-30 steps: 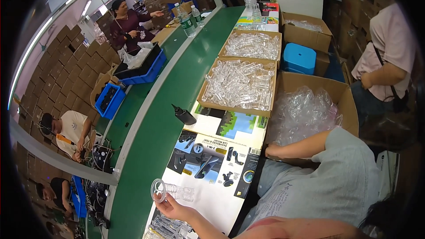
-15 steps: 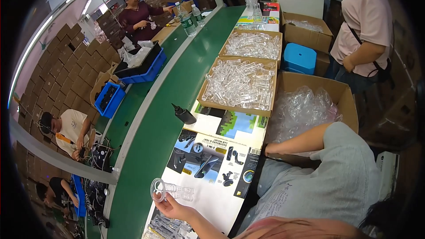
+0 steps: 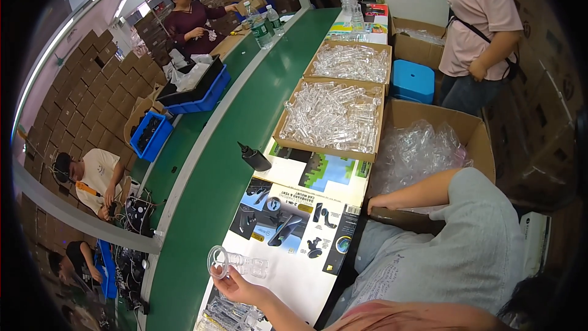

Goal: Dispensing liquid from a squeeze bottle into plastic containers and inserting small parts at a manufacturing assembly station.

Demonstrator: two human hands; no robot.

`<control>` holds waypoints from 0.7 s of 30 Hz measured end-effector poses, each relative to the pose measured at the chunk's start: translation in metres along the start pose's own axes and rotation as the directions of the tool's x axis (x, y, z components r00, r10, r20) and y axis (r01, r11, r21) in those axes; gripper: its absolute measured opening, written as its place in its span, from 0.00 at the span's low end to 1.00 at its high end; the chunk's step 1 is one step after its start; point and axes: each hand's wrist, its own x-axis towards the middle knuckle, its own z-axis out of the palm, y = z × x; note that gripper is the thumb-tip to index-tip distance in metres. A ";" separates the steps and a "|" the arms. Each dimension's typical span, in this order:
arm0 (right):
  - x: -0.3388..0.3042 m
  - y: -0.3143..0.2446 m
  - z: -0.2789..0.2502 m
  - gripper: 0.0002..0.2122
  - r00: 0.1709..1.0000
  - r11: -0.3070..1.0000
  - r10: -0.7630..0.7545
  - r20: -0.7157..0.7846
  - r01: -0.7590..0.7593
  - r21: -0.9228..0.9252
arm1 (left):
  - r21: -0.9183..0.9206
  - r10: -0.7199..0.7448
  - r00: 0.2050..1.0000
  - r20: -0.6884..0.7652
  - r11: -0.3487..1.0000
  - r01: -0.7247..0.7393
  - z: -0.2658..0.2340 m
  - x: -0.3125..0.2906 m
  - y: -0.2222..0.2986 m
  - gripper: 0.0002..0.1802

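Note:
My left hand [image 3: 239,288], at the lower middle, is closed on a clear plastic tube [image 3: 248,266] with a wide round rim. The fingers grip it by the rim end, and the tube lies sideways just over the printed cardboard [image 3: 275,214]. Below this hand, more clear plastic pieces [image 3: 229,314] lie in a pile on the bench. My right hand [image 3: 375,204] is down by the bench edge, at the near left side of an open carton [image 3: 481,129] holding clear plastic bags [image 3: 416,153]. Its fingers are mostly hidden, so its grip cannot be made out.
Two shallow cartons of clear tubes [image 3: 331,116] [image 3: 352,63] stand ahead. A black nozzle bottle [image 3: 253,157] stands beside the green conveyor [image 3: 202,208]. Right are a blue stool [image 3: 413,81] and a person in pink [image 3: 481,21]; several others work across the conveyor near blue bins [image 3: 152,136].
The person in pink has shifted left. The person in dark red across the conveyor has turned the head. My hands have stayed nearly in place, the left still gripping the tube.

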 end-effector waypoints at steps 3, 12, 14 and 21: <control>0.005 0.003 0.000 0.06 1.000 1.000 0.002 -0.010 -0.002 -0.008 | -0.008 -0.005 1.000 -0.003 1.000 0.005 -0.001 0.000 0.000 0.21; 0.004 0.004 -0.001 0.06 0.996 0.995 0.058 0.065 -0.063 0.072 | 0.005 0.003 1.000 0.015 1.000 -0.003 0.001 0.000 0.000 0.21; 0.003 0.004 -0.002 0.06 0.994 0.993 0.069 0.082 -0.077 0.091 | 0.014 0.000 1.000 0.012 1.000 0.000 0.000 0.000 -0.002 0.21; 0.001 0.003 -0.005 0.06 0.985 0.982 0.103 0.141 -0.124 0.145 | 0.013 0.013 1.000 0.012 1.000 -0.013 0.000 0.000 -0.001 0.21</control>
